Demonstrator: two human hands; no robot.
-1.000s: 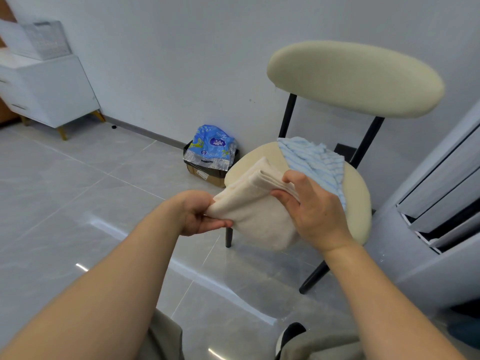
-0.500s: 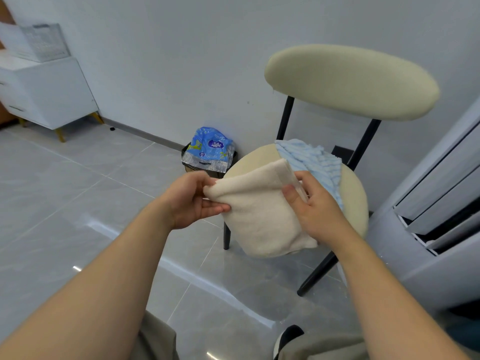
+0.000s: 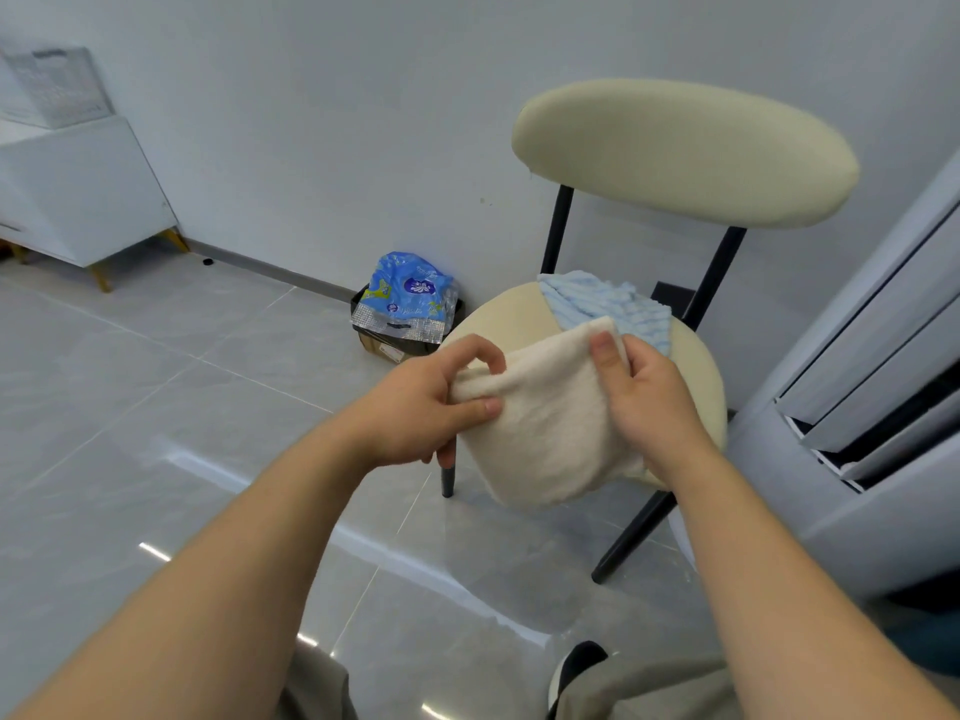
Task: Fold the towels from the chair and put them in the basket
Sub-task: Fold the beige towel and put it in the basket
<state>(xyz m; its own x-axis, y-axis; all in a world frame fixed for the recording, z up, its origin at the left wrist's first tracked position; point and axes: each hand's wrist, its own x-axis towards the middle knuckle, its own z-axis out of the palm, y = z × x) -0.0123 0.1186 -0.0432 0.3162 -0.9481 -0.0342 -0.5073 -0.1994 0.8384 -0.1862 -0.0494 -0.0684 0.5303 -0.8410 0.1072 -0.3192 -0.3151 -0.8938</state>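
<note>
Above chair seat [image 3: 501,324], cream towel [image 3: 550,423] hangs flatter now (pinch grip)

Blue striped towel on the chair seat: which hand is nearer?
Right. The right hand pinches the top corner of the cream towel just in front of the blue striped towel; the left hand grips the cream towel at its opposite edge, farther left.

Brightness: we are looking at an evenly bright room under soft, cool light.
Glare: the glossy floor [image 3: 130,381] is throwing back a long white streak and small hot spots.
Shadows: only faint ones are falling beneath the chair [image 3: 675,148].
Distortion: the cabinet [image 3: 88,200] is leaning at the left edge.
Focus: we are seeing everything fairly sharp.
</note>
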